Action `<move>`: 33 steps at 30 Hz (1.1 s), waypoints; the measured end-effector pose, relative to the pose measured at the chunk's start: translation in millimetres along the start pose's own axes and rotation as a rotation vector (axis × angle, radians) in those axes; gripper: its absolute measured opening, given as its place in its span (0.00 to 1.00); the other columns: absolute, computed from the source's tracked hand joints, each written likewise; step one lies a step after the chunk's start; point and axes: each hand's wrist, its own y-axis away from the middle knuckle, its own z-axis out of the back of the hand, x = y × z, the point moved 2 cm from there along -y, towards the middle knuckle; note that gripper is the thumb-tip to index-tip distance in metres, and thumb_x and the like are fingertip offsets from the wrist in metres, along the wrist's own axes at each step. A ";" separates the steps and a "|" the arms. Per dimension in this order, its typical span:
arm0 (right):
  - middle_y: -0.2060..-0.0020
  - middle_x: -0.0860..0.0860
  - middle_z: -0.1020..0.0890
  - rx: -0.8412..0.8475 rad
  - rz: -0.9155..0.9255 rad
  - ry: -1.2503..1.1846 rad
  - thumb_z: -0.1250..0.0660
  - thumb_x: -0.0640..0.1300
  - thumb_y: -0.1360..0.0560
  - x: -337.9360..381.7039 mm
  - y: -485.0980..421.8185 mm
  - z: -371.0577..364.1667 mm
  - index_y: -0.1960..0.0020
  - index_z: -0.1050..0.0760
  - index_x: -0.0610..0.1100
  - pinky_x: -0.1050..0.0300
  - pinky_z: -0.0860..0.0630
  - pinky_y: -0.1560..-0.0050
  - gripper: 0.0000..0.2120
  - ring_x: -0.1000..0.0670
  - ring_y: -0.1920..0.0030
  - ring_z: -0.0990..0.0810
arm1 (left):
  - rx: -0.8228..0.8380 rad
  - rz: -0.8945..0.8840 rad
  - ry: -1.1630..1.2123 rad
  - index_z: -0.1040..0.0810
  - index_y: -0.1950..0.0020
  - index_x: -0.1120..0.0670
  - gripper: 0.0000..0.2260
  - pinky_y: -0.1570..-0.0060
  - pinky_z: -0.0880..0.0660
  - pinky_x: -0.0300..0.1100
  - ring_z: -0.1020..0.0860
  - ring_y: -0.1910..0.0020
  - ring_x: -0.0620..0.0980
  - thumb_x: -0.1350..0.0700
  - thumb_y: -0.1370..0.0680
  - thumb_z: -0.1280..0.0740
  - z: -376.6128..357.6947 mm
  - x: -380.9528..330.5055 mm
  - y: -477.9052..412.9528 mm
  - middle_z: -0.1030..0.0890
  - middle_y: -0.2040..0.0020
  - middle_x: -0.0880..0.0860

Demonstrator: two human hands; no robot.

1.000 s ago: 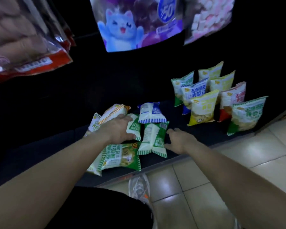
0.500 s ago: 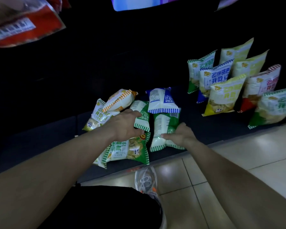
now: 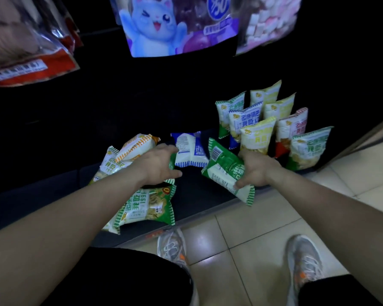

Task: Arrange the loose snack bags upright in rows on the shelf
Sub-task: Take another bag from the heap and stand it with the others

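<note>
On the low dark shelf (image 3: 195, 195), my right hand (image 3: 258, 171) grips a green snack bag (image 3: 224, 171) and holds it tilted, back side up, above the shelf's front edge. My left hand (image 3: 157, 166) is closed around another green bag (image 3: 172, 161), mostly hidden under the palm. Loose bags lie around it: a blue one (image 3: 190, 151), an orange-striped one (image 3: 137, 143), a green one (image 3: 110, 166) beneath that, and a green one (image 3: 150, 206) at the front. Several bags stand upright in rows (image 3: 257, 138) at the right.
Large bags hang above: a red one (image 3: 29, 54), a purple cat-print one (image 3: 164, 25) and a marshmallow one (image 3: 268, 21). Pale floor tiles (image 3: 252, 228) run along the shelf front, with my shoes (image 3: 173, 246) on them close to the edge.
My right hand has closed on the green bag that lay flat and lifted it rightward off the shelf. My left hand has curled tighter on its bag.
</note>
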 end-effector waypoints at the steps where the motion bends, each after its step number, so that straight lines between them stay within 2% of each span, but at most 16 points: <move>1: 0.41 0.49 0.21 -0.019 0.026 0.044 0.18 0.61 0.44 -0.3 12.4 13.7 0.31 0.36 0.48 0.50 0.23 0.47 0.49 0.46 0.44 0.23 | -0.039 -0.027 0.031 0.42 0.22 0.48 0.39 0.34 0.31 0.48 0.34 0.28 0.54 0.40 0.27 0.28 4.8 -8.3 -1.7 0.36 0.24 0.53; 3: 0.37 0.49 0.23 -0.041 0.095 0.118 0.18 0.61 0.43 -0.9 38.0 37.9 0.28 0.39 0.50 0.51 0.25 0.49 0.51 0.45 0.41 0.24 | -0.127 -0.099 0.074 0.43 0.22 0.47 0.44 0.32 0.33 0.50 0.36 0.27 0.55 0.38 0.31 0.25 15.9 -29.4 -3.6 0.37 0.24 0.52; 6: 0.36 0.51 0.24 -0.076 0.171 0.263 0.19 0.63 0.43 0.4 77.6 65.0 0.27 0.40 0.54 0.52 0.28 0.52 0.51 0.46 0.40 0.24 | -0.219 -0.261 0.035 0.44 0.22 0.44 0.47 0.31 0.35 0.48 0.40 0.27 0.52 0.37 0.35 0.24 33.9 -72.6 0.5 0.37 0.25 0.47; 9: 0.38 0.54 0.23 -0.125 0.216 0.378 0.20 0.65 0.44 1.4 105.6 75.0 0.29 0.40 0.58 0.51 0.26 0.51 0.50 0.47 0.42 0.24 | -0.170 -0.376 -0.059 0.39 0.24 0.42 0.46 0.32 0.34 0.50 0.35 0.29 0.50 0.34 0.37 0.24 40.1 -110.6 7.6 0.32 0.27 0.45; 12: 0.38 0.57 0.23 -0.204 0.261 0.399 0.20 0.64 0.43 -5.2 116.3 71.4 0.30 0.40 0.60 0.51 0.25 0.49 0.48 0.48 0.41 0.23 | -0.032 -0.344 -0.111 0.35 0.26 0.40 0.44 0.41 0.26 0.50 0.26 0.37 0.51 0.30 0.39 0.26 29.4 -125.7 9.1 0.23 0.34 0.47; 14: 0.39 0.56 0.23 -0.212 0.248 0.359 0.20 0.64 0.43 -11.3 113.4 68.0 0.30 0.40 0.61 0.51 0.25 0.49 0.48 0.48 0.42 0.23 | 0.002 -0.320 -0.075 0.34 0.27 0.40 0.44 0.45 0.23 0.49 0.23 0.41 0.50 0.29 0.40 0.27 23.8 -128.2 8.7 0.20 0.38 0.48; 17: 0.32 0.54 0.28 -0.262 0.225 0.255 0.20 0.64 0.42 -20.9 104.3 68.6 0.26 0.41 0.58 0.48 0.26 0.41 0.50 0.47 0.33 0.29 | -0.059 -0.269 -0.062 0.32 0.27 0.42 0.43 0.44 0.24 0.49 0.24 0.39 0.51 0.29 0.39 0.27 24.4 -127.2 4.8 0.20 0.38 0.48; 20: 0.27 0.48 0.36 -0.428 0.114 0.020 0.22 0.60 0.35 -34.4 99.5 80.2 0.22 0.46 0.52 0.44 0.30 0.33 0.51 0.43 0.27 0.36 | -0.171 -0.178 -0.005 0.33 0.26 0.45 0.44 0.44 0.24 0.47 0.25 0.37 0.53 0.28 0.38 0.28 26.6 -122.7 1.0 0.23 0.34 0.51; 22: 0.29 0.44 0.34 -0.498 0.015 -0.069 0.25 0.61 0.31 -42.6 95.8 85.7 0.23 0.43 0.47 0.43 0.28 0.36 0.46 0.40 0.30 0.32 | -0.245 -0.122 0.094 0.31 0.27 0.47 0.43 0.49 0.24 0.43 0.23 0.41 0.52 0.30 0.37 0.26 28.2 -121.4 -0.5 0.21 0.38 0.52; 23: 0.32 0.43 0.31 -0.502 -0.020 -0.077 0.27 0.61 0.30 -43.0 93.1 86.1 0.25 0.39 0.45 0.43 0.27 0.38 0.41 0.39 0.33 0.29 | -0.279 -0.099 0.140 0.30 0.28 0.48 0.42 0.54 0.25 0.42 0.22 0.46 0.51 0.32 0.37 0.25 29.3 -121.7 -0.9 0.20 0.43 0.51; 25: 0.43 0.44 0.23 -0.461 -0.044 -0.113 0.30 0.62 0.28 -37.1 87.0 83.2 0.36 0.29 0.42 0.45 0.23 0.46 0.30 0.40 0.43 0.23 | -0.335 -0.071 0.209 0.29 0.29 0.48 0.39 0.63 0.26 0.41 0.22 0.58 0.46 0.34 0.36 0.24 32.3 -126.2 -0.9 0.21 0.56 0.46; 27: 0.56 0.44 0.20 -0.414 -0.021 -0.217 0.33 0.58 0.26 -25.6 82.2 79.1 0.47 0.26 0.38 0.47 0.21 0.54 0.23 0.41 0.54 0.21 | -0.368 -0.047 0.253 0.30 0.29 0.47 0.39 0.70 0.31 0.40 0.24 0.64 0.44 0.34 0.36 0.24 32.6 -131.6 -1.5 0.25 0.62 0.44; 29: 0.60 0.42 0.19 -0.422 0.009 -0.306 0.34 0.52 0.24 -16.5 77.8 77.8 0.52 0.25 0.36 0.47 0.23 0.60 0.17 0.40 0.58 0.19 | -0.379 -0.036 0.296 0.31 0.28 0.47 0.40 0.68 0.30 0.41 0.23 0.62 0.46 0.34 0.36 0.24 32.1 -134.4 -3.2 0.24 0.59 0.44; 31: 0.57 0.42 0.19 -0.434 0.026 -0.400 0.35 0.49 0.24 -12.1 74.6 77.1 0.50 0.25 0.38 0.48 0.22 0.60 0.13 0.41 0.56 0.18 | -0.377 -0.049 0.367 0.31 0.29 0.47 0.38 0.58 0.29 0.40 0.24 0.54 0.45 0.37 0.35 0.23 31.3 -136.0 -5.9 0.24 0.50 0.43; 33: 0.55 0.46 0.19 -0.427 0.044 -0.547 0.35 0.48 0.24 -10.5 72.1 75.2 0.49 0.26 0.43 0.52 0.23 0.59 0.10 0.45 0.55 0.19 | -0.360 -0.080 0.466 0.30 0.30 0.47 0.35 0.51 0.31 0.38 0.27 0.49 0.42 0.43 0.34 0.22 30.5 -139.2 -7.2 0.27 0.45 0.41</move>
